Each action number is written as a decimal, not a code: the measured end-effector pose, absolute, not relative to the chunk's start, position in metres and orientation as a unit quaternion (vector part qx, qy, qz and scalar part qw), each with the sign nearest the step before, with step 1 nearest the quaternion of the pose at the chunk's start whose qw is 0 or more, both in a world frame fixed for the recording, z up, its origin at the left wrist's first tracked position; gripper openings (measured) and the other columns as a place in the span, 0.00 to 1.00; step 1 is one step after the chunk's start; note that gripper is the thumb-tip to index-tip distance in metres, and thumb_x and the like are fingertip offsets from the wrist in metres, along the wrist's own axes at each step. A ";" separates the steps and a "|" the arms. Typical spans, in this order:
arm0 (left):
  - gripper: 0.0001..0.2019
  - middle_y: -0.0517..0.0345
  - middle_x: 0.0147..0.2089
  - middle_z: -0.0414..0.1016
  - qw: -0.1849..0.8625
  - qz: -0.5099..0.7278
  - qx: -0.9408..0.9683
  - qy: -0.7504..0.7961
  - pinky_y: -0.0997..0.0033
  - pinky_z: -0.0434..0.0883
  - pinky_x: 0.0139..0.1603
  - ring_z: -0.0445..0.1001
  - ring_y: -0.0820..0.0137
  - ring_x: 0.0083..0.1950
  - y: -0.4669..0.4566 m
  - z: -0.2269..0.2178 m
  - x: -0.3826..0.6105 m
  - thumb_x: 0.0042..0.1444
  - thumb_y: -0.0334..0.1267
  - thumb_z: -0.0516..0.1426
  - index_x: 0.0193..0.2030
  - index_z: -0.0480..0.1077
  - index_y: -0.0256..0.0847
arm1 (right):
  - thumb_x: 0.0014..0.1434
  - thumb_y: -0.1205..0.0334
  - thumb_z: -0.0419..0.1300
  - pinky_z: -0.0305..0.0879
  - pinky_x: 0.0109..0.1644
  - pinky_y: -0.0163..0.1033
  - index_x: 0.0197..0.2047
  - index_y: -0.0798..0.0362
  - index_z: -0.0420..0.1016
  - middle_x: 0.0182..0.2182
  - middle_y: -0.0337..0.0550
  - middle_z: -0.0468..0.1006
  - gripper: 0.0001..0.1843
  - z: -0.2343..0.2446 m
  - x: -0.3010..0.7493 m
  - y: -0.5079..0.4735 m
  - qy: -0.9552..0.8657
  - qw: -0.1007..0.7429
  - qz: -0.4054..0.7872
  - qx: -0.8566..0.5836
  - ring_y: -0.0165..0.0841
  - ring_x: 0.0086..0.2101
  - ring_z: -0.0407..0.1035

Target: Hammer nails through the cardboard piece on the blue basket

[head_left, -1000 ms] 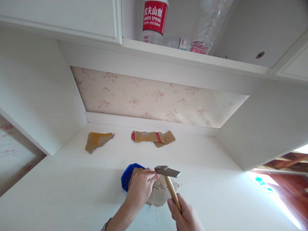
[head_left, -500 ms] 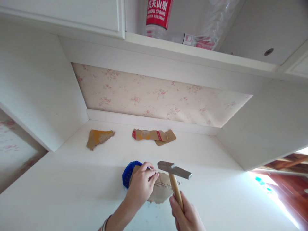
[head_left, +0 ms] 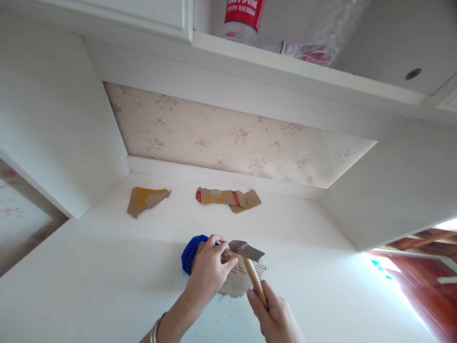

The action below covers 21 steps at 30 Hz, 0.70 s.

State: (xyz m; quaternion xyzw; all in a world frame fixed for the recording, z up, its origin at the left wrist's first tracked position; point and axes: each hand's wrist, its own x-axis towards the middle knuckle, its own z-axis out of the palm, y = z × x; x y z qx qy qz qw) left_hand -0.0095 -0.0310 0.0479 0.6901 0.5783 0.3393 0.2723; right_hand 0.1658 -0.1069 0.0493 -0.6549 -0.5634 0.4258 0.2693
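Note:
My right hand (head_left: 273, 312) is wrapped round the wooden handle of a hammer (head_left: 255, 281), gripping it low down. The grey metal head lies over the cardboard, just right of my left fingertips. My left hand (head_left: 210, 267) rests on a torn brown cardboard piece (head_left: 235, 286), its thumb and forefinger apart. Small dark marks or bits show between those fingers, too small to name. Several thin nail-like lines (head_left: 260, 269) lie along the cardboard's right side. Under the cardboard's left part is a blue plastic container (head_left: 189, 257), partly hidden by my left hand.
Loose cardboard scraps lie behind on the white tabletop (head_left: 107, 267): one at left (head_left: 146, 200) and a taped strip (head_left: 221, 196) in the middle. Overhead, a shelf (head_left: 303, 71) holds a red-labelled bottle (head_left: 243, 19) and clear plastic packaging (head_left: 332, 33). White panels close both sides.
The hammer head has moved left, closer to my left hand. My left thumb and forefinger, pinched together before, are now spread apart. The view has shifted slightly.

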 end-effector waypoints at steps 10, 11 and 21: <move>0.21 0.52 0.55 0.67 0.273 0.361 0.667 0.592 0.65 0.74 0.46 0.75 0.64 0.43 -0.030 0.042 -0.010 0.51 0.37 0.63 0.53 0.70 0.44 | 0.62 0.42 0.50 0.46 0.22 0.33 0.27 0.47 0.54 0.19 0.27 0.52 0.20 0.046 0.166 -0.110 -0.554 0.245 0.439 -0.663 0.26 0.19 0.48; 0.23 0.52 0.55 0.67 0.273 0.365 0.665 0.592 0.65 0.74 0.46 0.75 0.64 0.44 -0.030 0.040 -0.010 0.50 0.37 0.63 0.54 0.70 0.45 | 0.61 0.42 0.51 0.46 0.22 0.33 0.27 0.47 0.54 0.19 0.27 0.52 0.20 0.045 0.166 -0.110 -0.558 0.239 0.439 -0.662 0.26 0.20 0.47; 0.31 0.51 0.56 0.65 0.279 0.394 0.665 0.570 0.65 0.76 0.42 0.72 0.73 0.31 -0.032 0.036 -0.012 0.50 0.42 0.66 0.61 0.65 0.47 | 0.62 0.38 0.51 0.44 0.20 0.32 0.30 0.47 0.58 0.18 0.27 0.50 0.22 0.061 0.181 -0.106 -0.503 0.311 0.446 -0.671 0.27 0.20 0.48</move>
